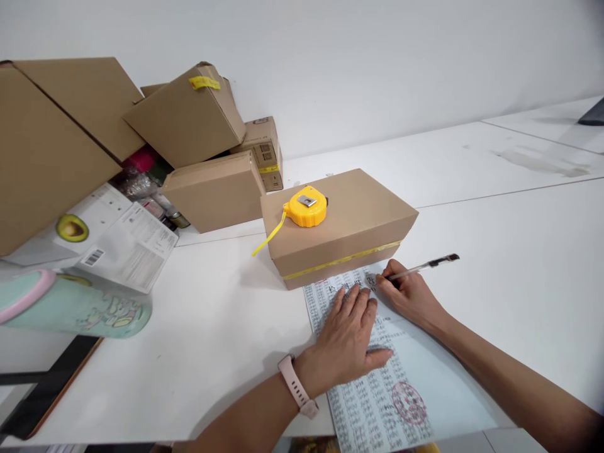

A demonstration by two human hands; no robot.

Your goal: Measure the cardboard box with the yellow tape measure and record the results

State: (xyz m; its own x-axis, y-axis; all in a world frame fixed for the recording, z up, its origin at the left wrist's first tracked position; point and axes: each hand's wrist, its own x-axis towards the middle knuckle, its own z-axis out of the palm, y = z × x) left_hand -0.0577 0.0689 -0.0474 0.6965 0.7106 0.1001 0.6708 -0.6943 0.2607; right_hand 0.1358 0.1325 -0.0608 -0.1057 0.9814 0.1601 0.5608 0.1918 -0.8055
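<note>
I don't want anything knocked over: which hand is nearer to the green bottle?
Left. The left hand lies spread on the printed sheet, to the right of the green bottle; the right hand, holding a pen, is farther right.

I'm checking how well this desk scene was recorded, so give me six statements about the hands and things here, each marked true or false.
1. The right hand holds a pen. True.
2. The right wrist wears a band. False: the pink wristband is on the left wrist.
3. The left hand lies on the paper. True.
4. The round stamp near the paper's lower end is green. False: that stamp is red.
5. A yellow tape measure rests on a box. True.
6. The bottle is right of both hands. False: the bottle is at the far left.
</note>
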